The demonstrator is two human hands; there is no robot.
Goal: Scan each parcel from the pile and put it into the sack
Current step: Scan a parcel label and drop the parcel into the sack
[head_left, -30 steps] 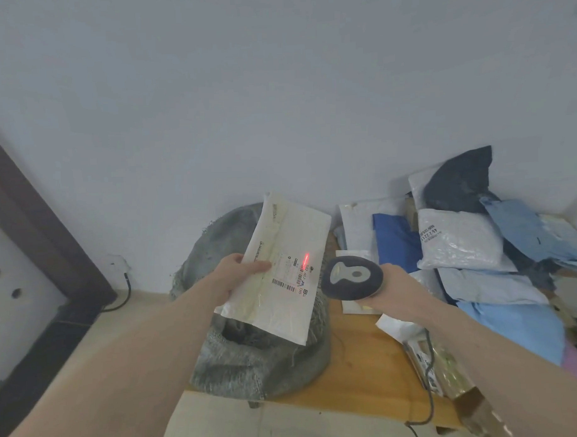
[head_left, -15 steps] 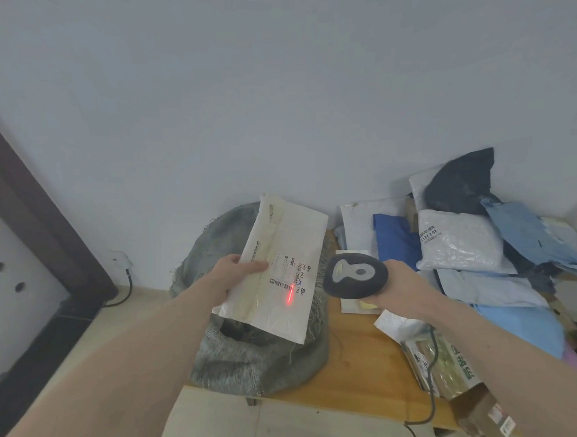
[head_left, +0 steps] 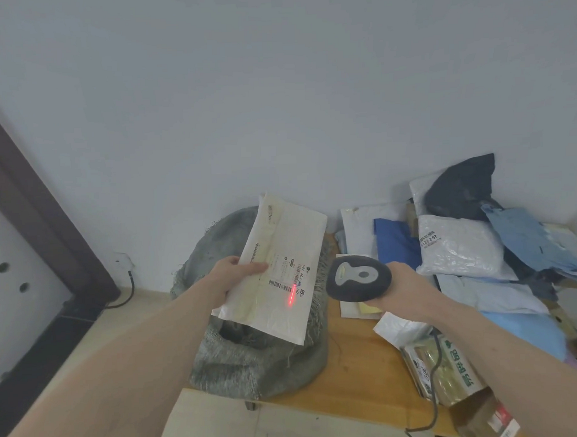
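- A white envelope parcel (head_left: 276,271) is held up by the left hand (head_left: 232,279), tilted, directly above the open mouth of the grey woven sack (head_left: 253,360).
- The parcel's left edge is pinched by the left hand: the thumb is laid across the printed face, and the remaining fingers are hidden behind the parcel.
- A shipping label (head_left: 287,277) with a barcode is seen on the parcel's face. A red scan line (head_left: 292,294) is cast at the label's lower right, just past the end of the barcode.
- A dark handheld scanner (head_left: 358,279) is gripped by the right hand (head_left: 402,288), with the fingers curled round its handle. Its head is aimed at the parcel from just beside it; the two are not touching.
- A black cable (head_left: 433,386) is seen trailing down from below the right wrist.
- The sack is stood on the left end of a wooden table (head_left: 358,379), with its rim rolled down.
- The pile of parcels (head_left: 461,245) is stacked on the right part of the table against the wall; white, blue and dark bags are noted in it.
- A green printed carton (head_left: 449,369) is lying at the table's near right edge, below the right forearm.
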